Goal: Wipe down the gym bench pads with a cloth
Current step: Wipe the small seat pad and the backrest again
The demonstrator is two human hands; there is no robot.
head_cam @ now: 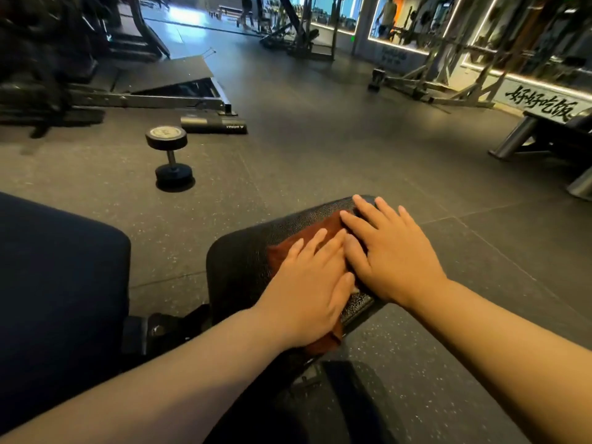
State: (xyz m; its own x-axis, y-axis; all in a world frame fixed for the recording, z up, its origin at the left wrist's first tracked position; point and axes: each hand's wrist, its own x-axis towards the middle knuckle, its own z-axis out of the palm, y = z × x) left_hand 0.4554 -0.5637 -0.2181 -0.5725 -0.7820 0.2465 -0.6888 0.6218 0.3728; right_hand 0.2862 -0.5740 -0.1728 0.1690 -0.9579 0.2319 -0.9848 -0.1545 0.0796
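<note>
A small black textured bench pad lies in the lower middle of the head view. A reddish-brown cloth is spread across it, one end hanging over the near edge. My left hand presses flat on the cloth with straight fingers. My right hand lies flat beside it, its fingers spread over the cloth's far end and the pad's far corner. Both hands touch side by side. A larger dark blue pad fills the left side.
A black dumbbell stands on end on the rubber floor beyond the pads. A folded machine frame lies at the back left. Another bench's metal legs show at the right, with racks and mirrors behind.
</note>
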